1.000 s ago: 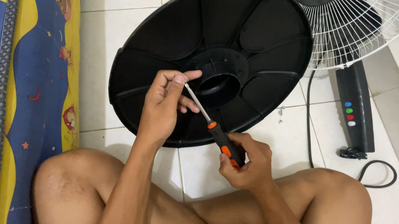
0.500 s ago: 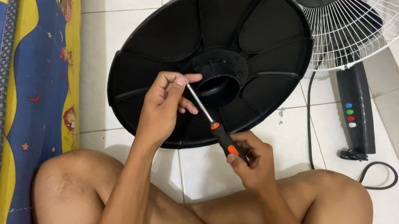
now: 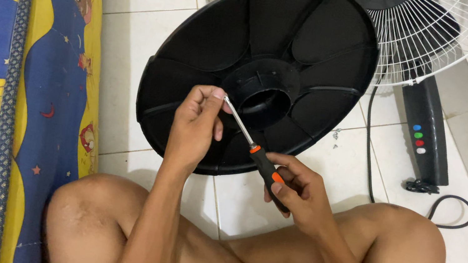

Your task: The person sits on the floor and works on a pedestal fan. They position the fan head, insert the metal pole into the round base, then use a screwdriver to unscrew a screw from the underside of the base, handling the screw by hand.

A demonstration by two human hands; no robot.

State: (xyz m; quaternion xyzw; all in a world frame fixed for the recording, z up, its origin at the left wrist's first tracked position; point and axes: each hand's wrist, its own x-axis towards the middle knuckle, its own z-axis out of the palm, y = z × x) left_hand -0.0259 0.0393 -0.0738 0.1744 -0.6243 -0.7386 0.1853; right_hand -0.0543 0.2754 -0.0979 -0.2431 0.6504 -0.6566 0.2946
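Observation:
A round black plastic fan base (image 3: 300, 41) lies underside up on the white tiled floor, tilted toward me, with a hollow hub at its centre. My right hand (image 3: 298, 193) grips the black and orange handle of a screwdriver (image 3: 253, 150). The metal shaft points up and left toward the hub. My left hand (image 3: 196, 125) pinches the tip of the shaft between thumb and fingers, in front of the base. Whether a screw sits at the tip is hidden by my fingers.
A white wire fan grille (image 3: 428, 31) lies at the top right, with a black control column (image 3: 429, 136) bearing coloured buttons and a black cable (image 3: 451, 212). A blue and yellow patterned mattress (image 3: 8, 81) runs along the left. My crossed bare legs (image 3: 225, 257) fill the foreground.
Both hands stay on the screwdriver; my right hand has shifted slightly on the handle. The fan base has not moved.

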